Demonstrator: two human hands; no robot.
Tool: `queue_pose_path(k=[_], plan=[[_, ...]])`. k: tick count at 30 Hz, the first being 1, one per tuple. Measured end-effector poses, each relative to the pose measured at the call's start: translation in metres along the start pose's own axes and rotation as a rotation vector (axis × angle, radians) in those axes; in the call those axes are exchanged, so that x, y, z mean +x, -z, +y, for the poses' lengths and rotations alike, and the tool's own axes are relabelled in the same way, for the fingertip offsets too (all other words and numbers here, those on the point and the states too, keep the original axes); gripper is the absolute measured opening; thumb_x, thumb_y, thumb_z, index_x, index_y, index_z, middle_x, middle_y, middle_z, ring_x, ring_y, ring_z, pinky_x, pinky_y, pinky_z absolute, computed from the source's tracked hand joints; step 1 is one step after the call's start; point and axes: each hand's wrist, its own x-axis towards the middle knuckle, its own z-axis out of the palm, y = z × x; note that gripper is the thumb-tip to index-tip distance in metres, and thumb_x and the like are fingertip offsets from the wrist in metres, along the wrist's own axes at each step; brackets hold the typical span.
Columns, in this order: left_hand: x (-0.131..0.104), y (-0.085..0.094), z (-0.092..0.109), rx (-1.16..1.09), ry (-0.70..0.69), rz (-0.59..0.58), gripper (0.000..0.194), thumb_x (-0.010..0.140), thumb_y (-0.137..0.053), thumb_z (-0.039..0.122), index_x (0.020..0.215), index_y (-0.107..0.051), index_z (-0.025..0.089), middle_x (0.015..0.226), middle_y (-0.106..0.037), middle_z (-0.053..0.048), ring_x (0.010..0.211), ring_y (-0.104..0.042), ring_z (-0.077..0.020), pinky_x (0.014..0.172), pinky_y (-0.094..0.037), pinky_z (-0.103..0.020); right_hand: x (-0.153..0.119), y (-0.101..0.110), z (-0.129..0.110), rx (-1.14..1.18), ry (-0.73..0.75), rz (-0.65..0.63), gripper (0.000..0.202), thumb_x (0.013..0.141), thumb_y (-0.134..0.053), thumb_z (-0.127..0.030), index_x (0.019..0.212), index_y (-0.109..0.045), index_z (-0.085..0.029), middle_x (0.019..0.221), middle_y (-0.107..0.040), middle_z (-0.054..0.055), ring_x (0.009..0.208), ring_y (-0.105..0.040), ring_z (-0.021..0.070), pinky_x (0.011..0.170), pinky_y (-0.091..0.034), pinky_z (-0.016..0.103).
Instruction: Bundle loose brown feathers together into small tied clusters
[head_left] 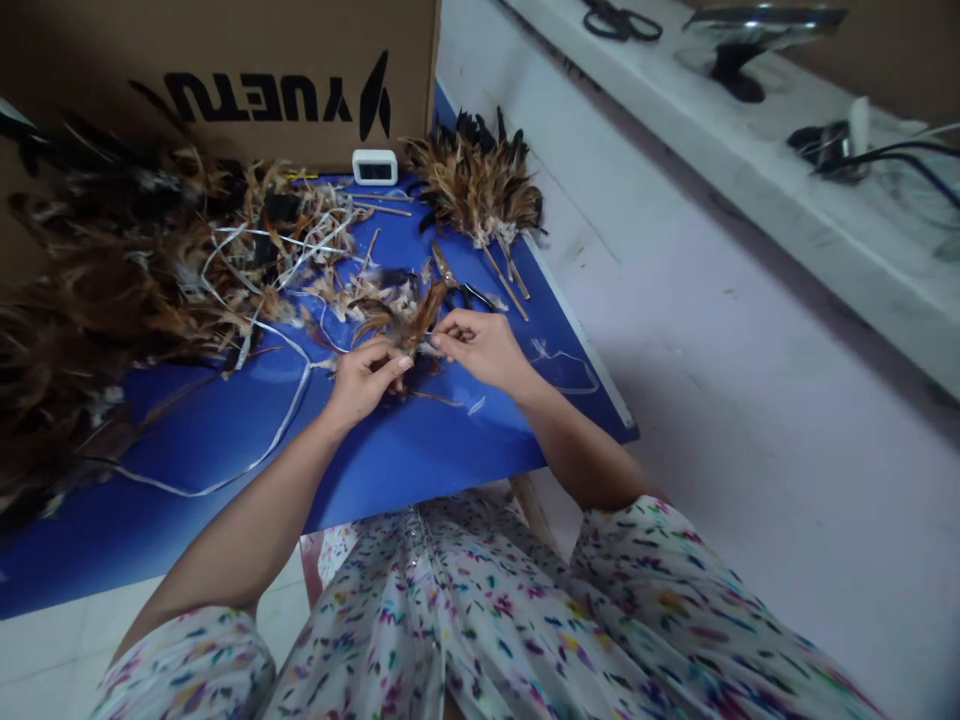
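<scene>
Brown feathers point(421, 318) stand up in a small bunch between my two hands, over the front half of the blue table point(420, 460). My left hand point(371, 378) is closed round the lower left part of this bunch, thumb against the fingers. At the bunch's right side my right hand point(476, 345) is pinched, with what looks like a bit of white strip at its fingertips. A thin stick point(436, 399) shows just below the hands. Scissors with dark handles point(466, 293) lie right behind my right hand. A long white strip point(289, 420) curves over the table on the left.
Loose brown feathers point(97, 290) are heaped at the left. A finished-looking feather bundle point(476, 180) with sticks lies at the back right. Behind are a white digital device point(375, 167) and a cardboard box point(285, 60). A wall ledge point(697, 130) runs along the right.
</scene>
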Motion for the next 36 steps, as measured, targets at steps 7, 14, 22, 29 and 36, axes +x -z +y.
queue_pose_path(k=[7,14,22,29,36], plan=[[0.000,-0.001,-0.002,-0.096,0.036,0.060,0.035,0.079,-0.073,0.046,0.064,-0.067,0.016,0.060,-0.059,0.001,0.044,-0.054,-0.0074,0.040,-0.045,-0.020,-0.005,-0.020,0.013,-0.209,0.043,-0.007,0.013,0.083,-0.061,-0.022,0.072,-0.065,-0.016,0.060,-0.060,-0.003,0.055,-0.051,0.0085,0.058,-0.038,0.023],[-0.001,-0.001,-0.001,-0.008,0.050,-0.011,0.036,0.081,-0.071,0.046,0.062,-0.065,0.016,0.058,-0.060,0.001,0.041,-0.052,-0.0068,0.041,-0.043,-0.020,-0.010,-0.025,0.009,-0.196,0.077,-0.019,0.012,0.082,-0.060,-0.019,0.072,-0.065,-0.015,0.062,-0.062,-0.002,0.055,-0.050,0.0077,0.059,-0.038,0.022],[-0.001,0.001,-0.004,0.090,0.084,0.020,0.035,0.080,-0.072,0.046,0.062,-0.066,0.016,0.050,-0.059,0.002,0.043,-0.052,-0.0083,0.045,-0.041,-0.021,-0.012,-0.023,0.012,-0.199,0.076,-0.035,0.011,0.084,-0.061,-0.020,0.076,-0.067,-0.016,0.064,-0.063,-0.002,0.056,-0.051,0.0081,0.059,-0.040,0.022],[-0.001,-0.002,-0.002,-0.006,0.107,-0.012,0.035,0.080,-0.073,0.046,0.063,-0.065,0.016,0.055,-0.060,0.001,0.041,-0.053,-0.0081,0.042,-0.042,-0.020,-0.011,-0.023,0.016,-0.323,0.099,-0.008,0.012,0.084,-0.058,-0.017,0.075,-0.065,-0.016,0.065,-0.064,0.000,0.059,-0.055,0.0098,0.062,-0.041,0.022],[-0.002,-0.003,-0.002,0.043,0.072,-0.050,0.034,0.083,-0.070,0.045,0.064,-0.066,0.017,0.058,-0.060,0.001,0.044,-0.053,-0.0084,0.042,-0.041,-0.021,-0.012,-0.029,0.019,-0.451,0.145,-0.012,0.013,0.086,-0.056,-0.019,0.077,-0.065,-0.016,0.068,-0.064,0.002,0.058,-0.052,0.0107,0.060,-0.037,0.024]])
